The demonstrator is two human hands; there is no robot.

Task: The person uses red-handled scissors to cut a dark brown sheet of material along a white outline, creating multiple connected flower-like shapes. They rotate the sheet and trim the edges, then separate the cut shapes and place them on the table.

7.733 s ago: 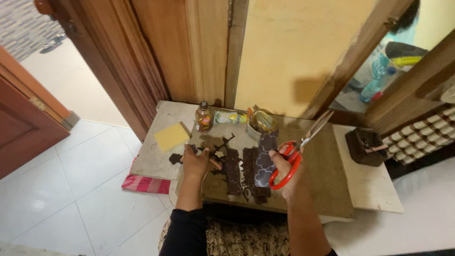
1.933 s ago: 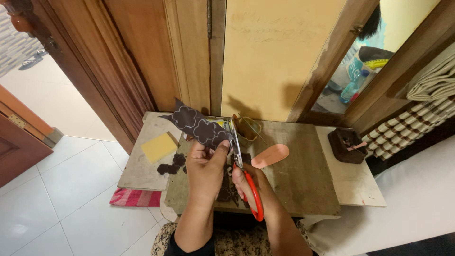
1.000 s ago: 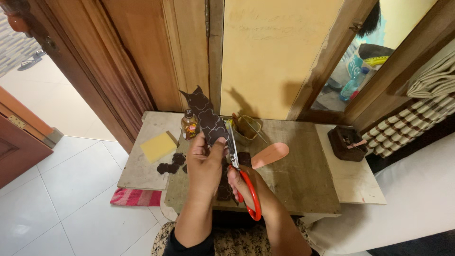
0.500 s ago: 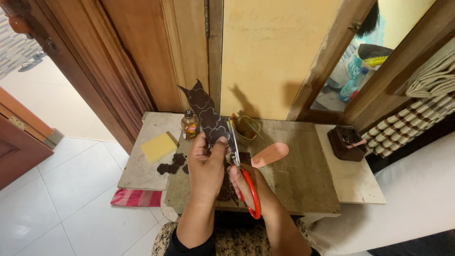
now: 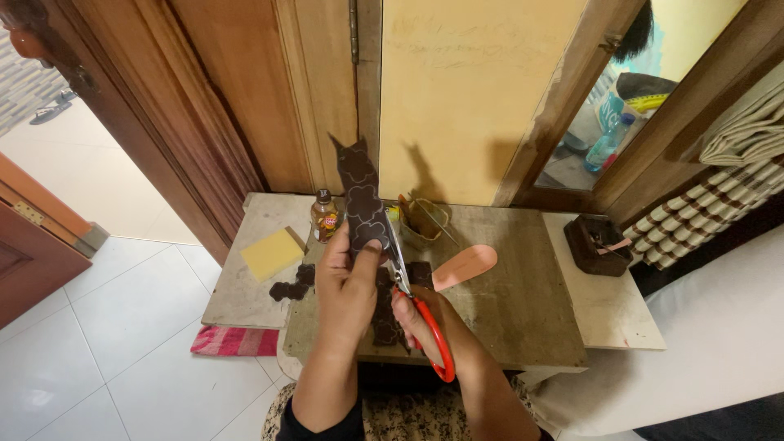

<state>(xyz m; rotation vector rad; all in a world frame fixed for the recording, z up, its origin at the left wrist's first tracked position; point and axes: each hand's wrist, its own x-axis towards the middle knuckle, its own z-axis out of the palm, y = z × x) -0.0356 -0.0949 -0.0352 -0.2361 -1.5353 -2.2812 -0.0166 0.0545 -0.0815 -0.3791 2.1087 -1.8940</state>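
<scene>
Seen from above, looking down at a low stone table (image 5: 523, 310) set against a wooden door frame. Left hand (image 5: 347, 286) raised over the table's middle, fingers curled shut around the lower end of a dark brown patterned strip (image 5: 362, 200), thumb pressed on its face; strip held upright, its pointed top reaching above the table's far edge. Right hand (image 5: 420, 314) just right of the left, over the table's near half, fingers closed through the handles of red-handled scissors (image 5: 412, 298); blades pointing up along the strip's right edge, how far apart cannot be told. Beneath both hands, on the table, more dark brown cut pieces (image 5: 298, 286). On the table's left part, a yellow sponge (image 5: 273, 253). Near the table's far edge, a small brown bottle (image 5: 324, 216) and, to its right, a cluttered little container (image 5: 420, 224). Right of the hands, a pink oval piece (image 5: 465, 267) lying flat. On the table's right end, a dark box (image 5: 596, 245). On the floor below the table's left end, a red striped cloth (image 5: 235, 341).
</scene>
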